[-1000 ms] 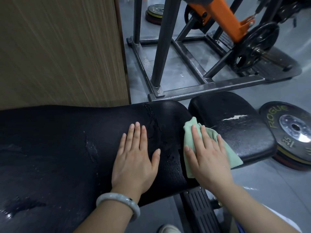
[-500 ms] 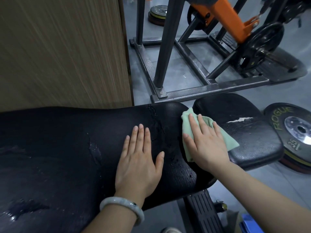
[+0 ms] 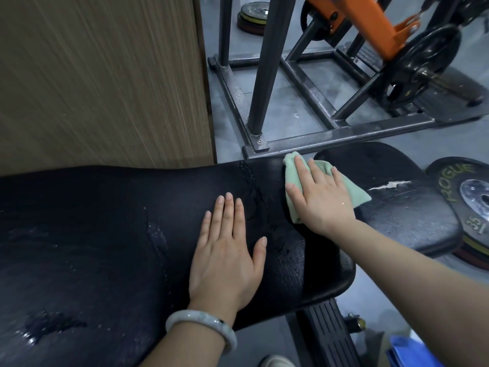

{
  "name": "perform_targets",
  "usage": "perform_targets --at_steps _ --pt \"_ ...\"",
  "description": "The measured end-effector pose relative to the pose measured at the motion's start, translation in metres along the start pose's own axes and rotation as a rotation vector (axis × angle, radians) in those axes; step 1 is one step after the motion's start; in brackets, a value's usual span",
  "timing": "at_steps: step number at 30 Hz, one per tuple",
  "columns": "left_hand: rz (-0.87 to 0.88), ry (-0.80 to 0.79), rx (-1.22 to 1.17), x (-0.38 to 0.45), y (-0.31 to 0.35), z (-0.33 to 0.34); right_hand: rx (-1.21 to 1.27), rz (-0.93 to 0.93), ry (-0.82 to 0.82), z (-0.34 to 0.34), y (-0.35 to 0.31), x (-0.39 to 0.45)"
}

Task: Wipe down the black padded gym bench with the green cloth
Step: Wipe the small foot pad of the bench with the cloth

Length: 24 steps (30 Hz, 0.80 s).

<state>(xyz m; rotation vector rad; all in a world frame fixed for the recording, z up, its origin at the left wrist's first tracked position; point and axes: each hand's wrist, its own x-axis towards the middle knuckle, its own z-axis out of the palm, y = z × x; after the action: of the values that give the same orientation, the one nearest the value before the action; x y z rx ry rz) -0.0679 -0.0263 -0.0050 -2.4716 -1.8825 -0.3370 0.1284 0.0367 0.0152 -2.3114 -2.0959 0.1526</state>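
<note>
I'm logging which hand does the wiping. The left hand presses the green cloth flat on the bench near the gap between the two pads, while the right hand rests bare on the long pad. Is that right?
Not quite: the hands are swapped. In the head view the right hand presses the green cloth flat on the bench near the gap between the two pads, while the left hand rests bare on the long pad.

The padded surface [image 3: 105, 234] is black with a white tear at right; the cloth [image 3: 354, 194] is pale green. The far-left panel [image 3: 100, 75] is brown wood-grain, the far-right lever [image 3: 370, 22] orange, the bracelet [image 3: 203, 327] pale grey-green.
</note>
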Motion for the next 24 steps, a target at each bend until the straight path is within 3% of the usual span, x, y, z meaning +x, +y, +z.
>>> perform_targets --at_steps 24 --pt "-0.007 -0.006 0.009 0.000 -0.001 0.000 0.056 0.033 -0.034 -0.007 -0.004 -0.004"
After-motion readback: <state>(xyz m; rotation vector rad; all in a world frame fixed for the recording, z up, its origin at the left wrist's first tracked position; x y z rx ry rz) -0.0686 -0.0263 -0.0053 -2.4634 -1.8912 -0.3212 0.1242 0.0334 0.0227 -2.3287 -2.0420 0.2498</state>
